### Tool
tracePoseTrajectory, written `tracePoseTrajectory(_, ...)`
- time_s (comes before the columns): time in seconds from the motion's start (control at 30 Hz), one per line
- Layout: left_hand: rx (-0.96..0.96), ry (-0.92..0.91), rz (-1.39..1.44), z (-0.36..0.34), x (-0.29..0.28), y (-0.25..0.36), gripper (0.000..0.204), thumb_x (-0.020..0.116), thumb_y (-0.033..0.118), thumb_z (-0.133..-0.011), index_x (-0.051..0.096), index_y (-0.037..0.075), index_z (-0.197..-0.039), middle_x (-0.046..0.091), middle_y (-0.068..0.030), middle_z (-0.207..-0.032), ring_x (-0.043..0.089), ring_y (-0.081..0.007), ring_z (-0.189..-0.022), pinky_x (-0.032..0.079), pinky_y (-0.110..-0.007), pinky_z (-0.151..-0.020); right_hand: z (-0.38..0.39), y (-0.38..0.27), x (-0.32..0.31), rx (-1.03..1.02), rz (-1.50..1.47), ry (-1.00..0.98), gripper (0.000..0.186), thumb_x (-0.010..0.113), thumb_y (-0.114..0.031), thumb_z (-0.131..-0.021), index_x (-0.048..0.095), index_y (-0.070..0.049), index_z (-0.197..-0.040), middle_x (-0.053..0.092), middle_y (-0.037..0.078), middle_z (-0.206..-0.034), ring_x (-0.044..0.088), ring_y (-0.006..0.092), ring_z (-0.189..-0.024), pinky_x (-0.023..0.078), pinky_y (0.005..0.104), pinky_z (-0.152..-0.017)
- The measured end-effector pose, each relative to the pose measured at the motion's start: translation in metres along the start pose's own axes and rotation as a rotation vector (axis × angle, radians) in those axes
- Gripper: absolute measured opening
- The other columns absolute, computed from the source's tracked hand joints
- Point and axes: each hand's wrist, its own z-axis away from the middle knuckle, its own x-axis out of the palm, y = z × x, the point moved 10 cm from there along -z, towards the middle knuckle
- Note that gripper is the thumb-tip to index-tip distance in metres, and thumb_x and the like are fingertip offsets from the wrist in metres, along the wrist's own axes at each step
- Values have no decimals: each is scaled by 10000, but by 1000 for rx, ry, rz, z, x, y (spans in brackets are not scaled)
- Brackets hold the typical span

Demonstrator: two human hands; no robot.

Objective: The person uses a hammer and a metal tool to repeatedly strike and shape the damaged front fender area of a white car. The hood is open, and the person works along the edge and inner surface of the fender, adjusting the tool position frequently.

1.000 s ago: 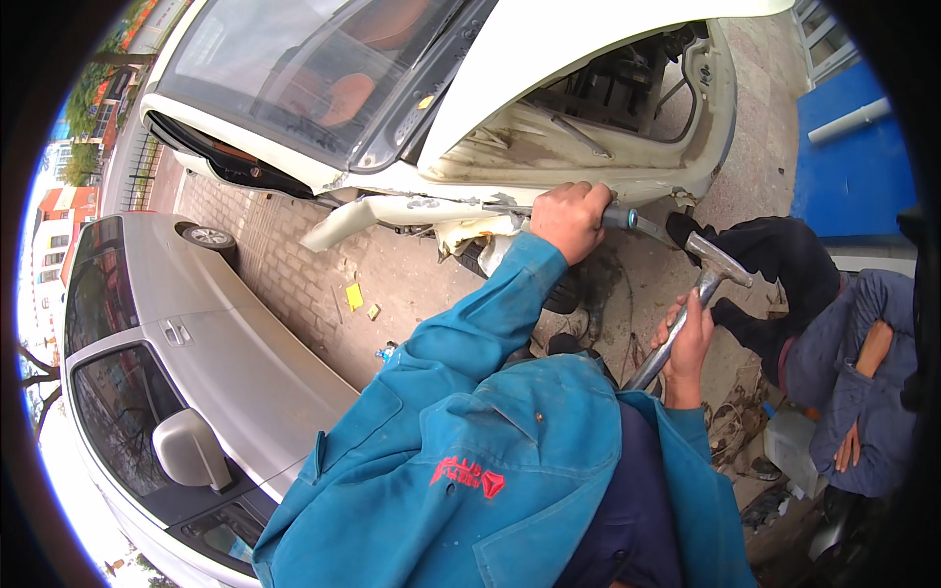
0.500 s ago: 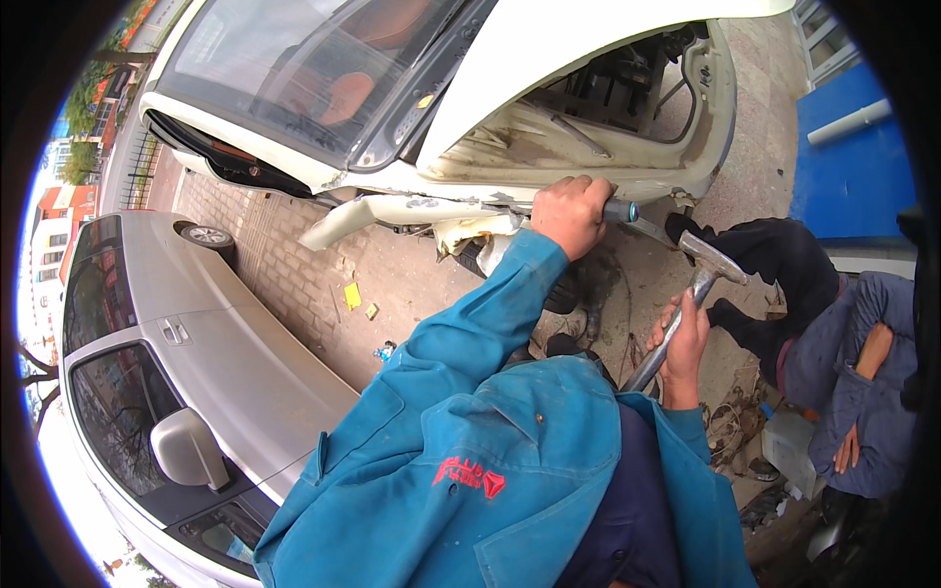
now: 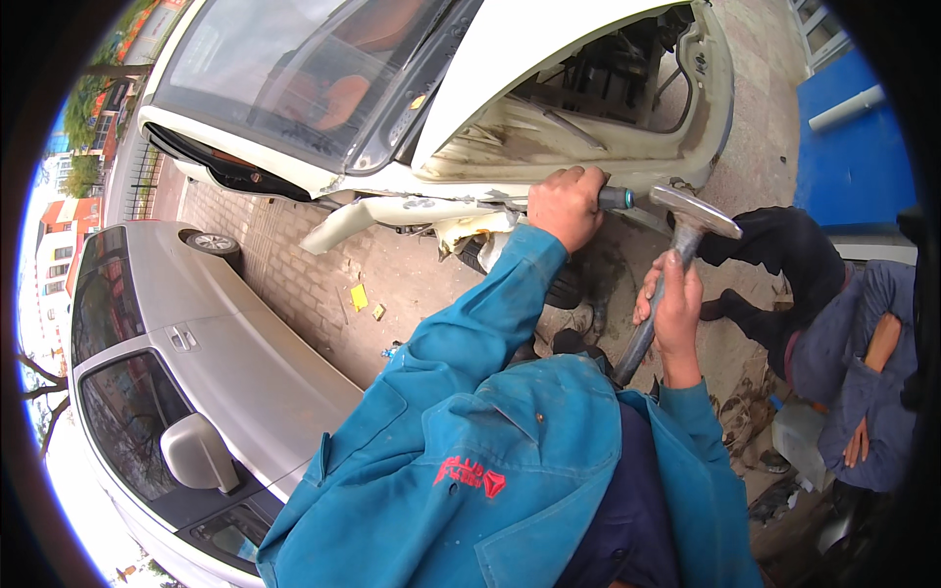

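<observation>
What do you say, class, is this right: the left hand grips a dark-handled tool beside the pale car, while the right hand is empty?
Not quite: the right hand isn't empty; the head view shows it gripping a hammer. The left hand does grip a dark-handled tool beside the pale car.

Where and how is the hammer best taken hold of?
Probably by the handle, below the head, coming from the person's right, as the right hand does. The handle is long and slim enough to wrap fingers round, and slants down-left in the picture from the wide head.
</observation>
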Motion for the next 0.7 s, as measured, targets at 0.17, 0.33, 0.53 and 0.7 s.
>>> tracePoseTrajectory(0.17,-35,-15,11,-1,3,-4,261,791,123,-773,731,174,-1022,722,-82,-852,732,-357,-784,577,-504,-666,-2,-21,-8,26,-61,5,395,539,-457,-1165,528,-63,-1130,527,25,-764,524,96,-493,471,284,-437)
tracePoseTrajectory(0.33,-23,-14,7,-3,5,-5,255,798,132,-774,725,171,-1015,720,-85,-855,731,-365,-785,573,-511,-665,4,-44,-28,-250,-351,216,408,526,-482,-1166,522,-77,-1117,519,23,-763,517,114,-494,477,295,-444)
tracePoseTrajectory(0.53,-24,-43,3,1,13,-4,247,804,134,-771,726,169,-1002,720,-88,-851,729,-369,-777,574,-512,-662,-5,-16,3,43,-39,-14,391,558,-447,-1159,515,-63,-1099,521,24,-751,517,103,-480,463,289,-420)
tracePoseTrajectory(0.7,-30,-56,-16,-1,16,-6,266,804,128,-765,726,169,-1016,724,-88,-858,732,-371,-780,578,-514,-670,0,-55,-41,-223,-276,217,417,501,-514,-1169,519,-102,-1106,493,7,-791,498,103,-521,470,290,-467)
